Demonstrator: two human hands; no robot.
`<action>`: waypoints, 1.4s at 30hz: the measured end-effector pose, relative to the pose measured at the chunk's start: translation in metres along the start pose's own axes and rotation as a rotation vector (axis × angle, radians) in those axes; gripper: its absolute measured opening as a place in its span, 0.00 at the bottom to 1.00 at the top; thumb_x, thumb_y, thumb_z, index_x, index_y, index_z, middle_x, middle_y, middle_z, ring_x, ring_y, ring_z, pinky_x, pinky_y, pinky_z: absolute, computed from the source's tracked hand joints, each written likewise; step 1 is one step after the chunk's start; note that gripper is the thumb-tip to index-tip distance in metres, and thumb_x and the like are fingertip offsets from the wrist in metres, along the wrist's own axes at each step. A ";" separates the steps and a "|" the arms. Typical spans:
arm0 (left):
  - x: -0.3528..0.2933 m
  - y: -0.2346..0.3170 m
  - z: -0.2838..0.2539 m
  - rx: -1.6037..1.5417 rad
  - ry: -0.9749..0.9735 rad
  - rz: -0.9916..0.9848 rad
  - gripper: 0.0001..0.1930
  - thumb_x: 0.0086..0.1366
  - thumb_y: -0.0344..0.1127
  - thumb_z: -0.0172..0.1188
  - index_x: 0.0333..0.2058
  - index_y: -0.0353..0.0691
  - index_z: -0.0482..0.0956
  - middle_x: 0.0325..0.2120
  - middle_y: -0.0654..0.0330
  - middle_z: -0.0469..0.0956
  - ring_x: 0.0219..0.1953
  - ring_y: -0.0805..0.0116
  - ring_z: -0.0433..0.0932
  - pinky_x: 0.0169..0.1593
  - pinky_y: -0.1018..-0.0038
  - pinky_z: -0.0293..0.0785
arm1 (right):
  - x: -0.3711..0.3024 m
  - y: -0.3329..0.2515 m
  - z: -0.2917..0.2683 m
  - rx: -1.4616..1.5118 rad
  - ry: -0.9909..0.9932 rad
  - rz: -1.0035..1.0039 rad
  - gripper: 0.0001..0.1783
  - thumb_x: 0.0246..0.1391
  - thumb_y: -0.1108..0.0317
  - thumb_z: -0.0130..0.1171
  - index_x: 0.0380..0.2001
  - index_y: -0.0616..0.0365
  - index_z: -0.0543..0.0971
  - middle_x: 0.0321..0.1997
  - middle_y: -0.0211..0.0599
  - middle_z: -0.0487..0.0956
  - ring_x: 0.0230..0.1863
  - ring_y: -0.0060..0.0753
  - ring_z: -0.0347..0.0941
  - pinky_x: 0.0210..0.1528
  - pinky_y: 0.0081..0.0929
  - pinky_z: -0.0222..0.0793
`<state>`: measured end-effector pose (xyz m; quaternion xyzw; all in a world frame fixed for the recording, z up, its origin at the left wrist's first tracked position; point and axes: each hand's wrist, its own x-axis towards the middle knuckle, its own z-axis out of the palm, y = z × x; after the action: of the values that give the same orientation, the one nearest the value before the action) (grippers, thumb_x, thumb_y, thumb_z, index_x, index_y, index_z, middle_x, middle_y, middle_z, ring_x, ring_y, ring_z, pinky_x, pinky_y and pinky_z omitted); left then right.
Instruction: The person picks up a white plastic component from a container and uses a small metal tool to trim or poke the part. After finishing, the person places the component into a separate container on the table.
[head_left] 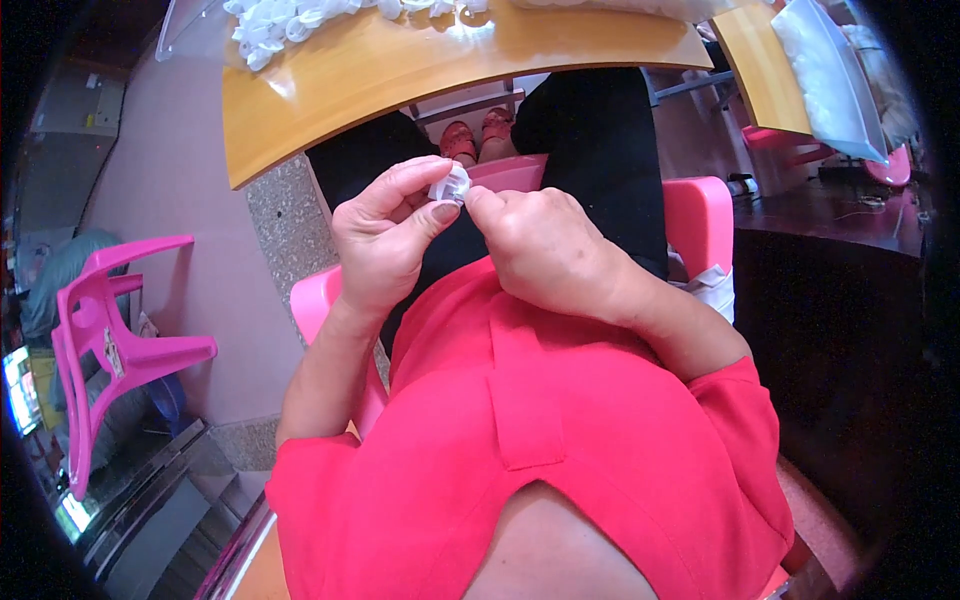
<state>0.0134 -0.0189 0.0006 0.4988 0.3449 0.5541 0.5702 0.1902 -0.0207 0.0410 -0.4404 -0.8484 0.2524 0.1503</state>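
Note:
Between the thumb and fingers of my left hand (382, 232) is a small round white plastic piece (453, 186), held up above my lap. My right hand (558, 248) is closed, its thumb and forefinger meeting the piece's right side. Whatever those right fingertips pinch is hidden behind the knuckles. On the table beyond my hands lies a heap of small white, partly see-through plastic parts (275, 28).
A wooden table (470, 48) curves across the far side. At the far right a clear bin (828, 85) holds white pieces. I sit in a pink plastic armchair (700, 228). Another pink chair (105, 325) lies to the left by a pale wall (190, 150).

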 end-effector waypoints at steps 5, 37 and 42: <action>-0.003 -0.005 0.002 0.026 -0.005 -0.062 0.14 0.55 0.16 0.62 0.42 0.30 0.78 0.40 0.56 0.79 0.41 0.71 0.78 0.46 0.77 0.76 | 0.001 -0.009 -0.011 -0.409 -0.113 -0.112 0.07 0.49 0.73 0.52 0.30 0.67 0.73 0.22 0.46 0.78 0.24 0.40 0.79 0.23 0.33 0.73; 0.002 -0.003 -0.003 -0.260 -0.193 -0.182 0.17 0.62 0.34 0.60 0.47 0.29 0.75 0.44 0.47 0.77 0.45 0.61 0.77 0.50 0.67 0.73 | -0.017 -0.010 -0.040 -0.388 0.031 -0.187 0.07 0.48 0.70 0.51 0.28 0.63 0.73 0.21 0.42 0.77 0.22 0.38 0.78 0.20 0.31 0.73; 0.002 -0.003 -0.001 -0.252 -0.188 -0.186 0.17 0.62 0.33 0.60 0.47 0.28 0.75 0.44 0.47 0.77 0.45 0.61 0.77 0.49 0.67 0.74 | -0.018 -0.012 -0.036 -0.457 0.029 -0.181 0.07 0.50 0.69 0.51 0.28 0.63 0.73 0.21 0.42 0.76 0.21 0.37 0.77 0.19 0.31 0.73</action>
<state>0.0138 -0.0165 -0.0022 0.4390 0.2625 0.4886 0.7068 0.2098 -0.0305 0.0768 -0.3887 -0.9172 0.0331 0.0807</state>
